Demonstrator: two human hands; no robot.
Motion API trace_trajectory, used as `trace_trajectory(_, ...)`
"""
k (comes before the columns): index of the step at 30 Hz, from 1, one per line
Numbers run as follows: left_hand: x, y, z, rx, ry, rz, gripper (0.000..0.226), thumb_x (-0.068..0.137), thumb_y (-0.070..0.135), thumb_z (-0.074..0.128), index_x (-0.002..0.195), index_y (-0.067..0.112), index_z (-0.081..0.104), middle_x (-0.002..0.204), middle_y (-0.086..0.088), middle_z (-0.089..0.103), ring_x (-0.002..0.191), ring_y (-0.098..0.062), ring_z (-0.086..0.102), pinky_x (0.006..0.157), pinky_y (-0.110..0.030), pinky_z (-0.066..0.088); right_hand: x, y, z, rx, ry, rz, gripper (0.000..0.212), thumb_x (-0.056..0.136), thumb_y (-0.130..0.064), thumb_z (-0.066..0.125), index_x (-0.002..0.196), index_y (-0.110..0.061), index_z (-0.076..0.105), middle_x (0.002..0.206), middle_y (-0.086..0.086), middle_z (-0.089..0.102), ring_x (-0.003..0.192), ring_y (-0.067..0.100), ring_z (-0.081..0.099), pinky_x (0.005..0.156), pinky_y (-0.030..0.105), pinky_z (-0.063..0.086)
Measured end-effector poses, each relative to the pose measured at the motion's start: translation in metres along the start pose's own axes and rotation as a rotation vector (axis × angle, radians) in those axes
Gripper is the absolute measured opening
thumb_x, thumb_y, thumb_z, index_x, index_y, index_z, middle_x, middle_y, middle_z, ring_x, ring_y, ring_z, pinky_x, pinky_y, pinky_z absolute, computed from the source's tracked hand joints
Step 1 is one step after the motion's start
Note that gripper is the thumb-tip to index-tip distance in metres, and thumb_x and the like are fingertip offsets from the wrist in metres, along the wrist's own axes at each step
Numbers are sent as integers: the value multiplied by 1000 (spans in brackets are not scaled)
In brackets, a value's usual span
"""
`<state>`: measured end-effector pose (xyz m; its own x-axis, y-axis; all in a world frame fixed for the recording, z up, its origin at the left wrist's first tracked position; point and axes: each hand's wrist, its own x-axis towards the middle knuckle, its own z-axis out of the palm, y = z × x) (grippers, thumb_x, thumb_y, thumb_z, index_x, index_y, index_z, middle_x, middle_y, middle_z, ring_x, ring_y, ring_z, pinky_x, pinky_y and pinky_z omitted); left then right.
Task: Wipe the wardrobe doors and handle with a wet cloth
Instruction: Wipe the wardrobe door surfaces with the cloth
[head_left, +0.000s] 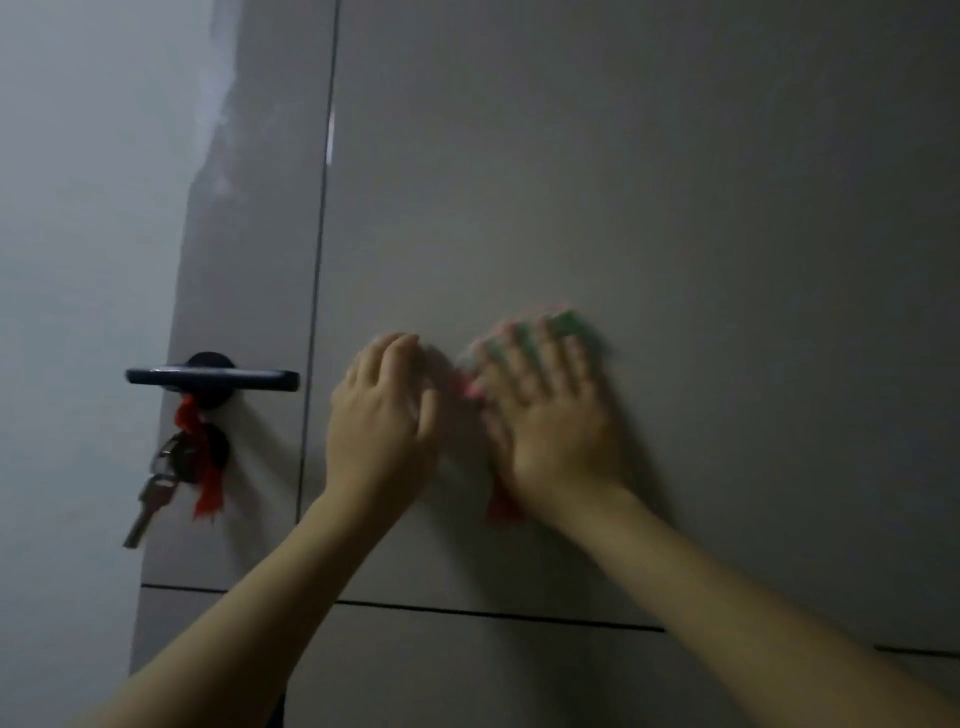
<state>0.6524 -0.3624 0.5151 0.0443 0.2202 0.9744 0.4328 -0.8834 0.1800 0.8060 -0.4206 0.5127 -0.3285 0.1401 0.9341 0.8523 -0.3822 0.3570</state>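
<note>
- Right hand (550, 410) right of the handle (213, 378), fingers spread flat, pressing the cloth (569, 323) against the door (675, 208); cloth shows past the fingertips.
- Left hand (382, 415) between, fingers loosely curled, holding nothing.

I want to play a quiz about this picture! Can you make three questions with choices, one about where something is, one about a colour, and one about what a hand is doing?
1. Where do the keys hang?
A. under the handle
B. above the handle
C. beside the right hand

2. What colour is the handle?
A. white
B. dark
C. yellow

3. What is the right hand doing?
A. pulling the handle
B. holding the keys
C. pressing the cloth flat on the door

Answers: A, the keys dangle below the handle. B, the handle looks dark against the grey door. C, the right hand lies with straight fingers on the cloth.
</note>
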Motion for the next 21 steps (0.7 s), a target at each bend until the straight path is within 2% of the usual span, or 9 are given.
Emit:
trace_trajectory(2,-6,4,9,69,-10,-22,68,77,42,28,134,8,48,142,-14,43,136,-31,34,109,-43,27,-27,14,-12,46,-135,-349,52,92,-38,39,139,-16,49,147,8,42,139,34,32,116,48,18)
trace_trajectory(4,-8,11,15,107,-30,-44,66,80,40,30,137,8,43,148,-17,34,142,-31,21,114,-45,19,-37,63,-29,66,-181,-442,50,96,-39,39,142,-20,45,150,6,39,142,31,28,117,49,18)
trace_trajectory(8,-8,27,19,41,-41,-114,63,85,38,32,138,5,39,152,-19,26,146,-30,10,119,-45,7,-20,161,-48,-140,-81,8,53,96,-37,31,146,-19,37,151,10,37,140,34,30,117,45,16)
trace_trajectory(11,-8,36,20,-34,-10,-133,65,85,39,29,142,8,34,158,-17,11,147,-26,-3,117,-39,-10,-5,130,-33,-177,86,400,56,94,-36,32,145,-13,38,149,17,37,137,41,32,116,49,16)
trace_trajectory(12,-7,42,23,-55,16,-126,66,85,39,29,144,8,31,159,-15,8,147,-24,-5,116,-36,-13,-11,110,-28,-132,87,365,56,94,-35,33,144,-11,38,149,17,37,137,42,31,116,50,15)
trace_trajectory(14,-2,59,29,-84,56,-54,67,85,37,31,145,8,31,159,-14,9,148,-23,-3,116,-34,-13,-35,86,-28,-39,-40,-36,54,94,-34,37,144,-13,37,150,12,35,140,37,29,117,49,14)
trace_trajectory(17,7,87,42,-78,41,54,68,85,35,32,146,8,31,158,-13,14,148,-23,3,115,-32,-13,-40,143,-53,-25,-167,-484,50,93,-32,43,140,-15,44,148,8,38,140,31,30,119,45,13)
trace_trajectory(19,7,106,50,-116,13,78,68,85,37,30,147,9,30,158,-12,16,148,-21,5,116,-31,-12,-27,201,-64,-117,-132,-251,50,95,-33,37,141,-14,44,148,11,40,139,32,32,118,43,12)
trace_trajectory(21,3,123,57,-144,-1,100,69,84,38,28,147,9,31,158,-11,19,148,-21,7,116,-32,-10,-8,248,-74,-182,-32,190,55,96,-35,26,144,-12,39,149,14,37,140,36,31,117,44,12)
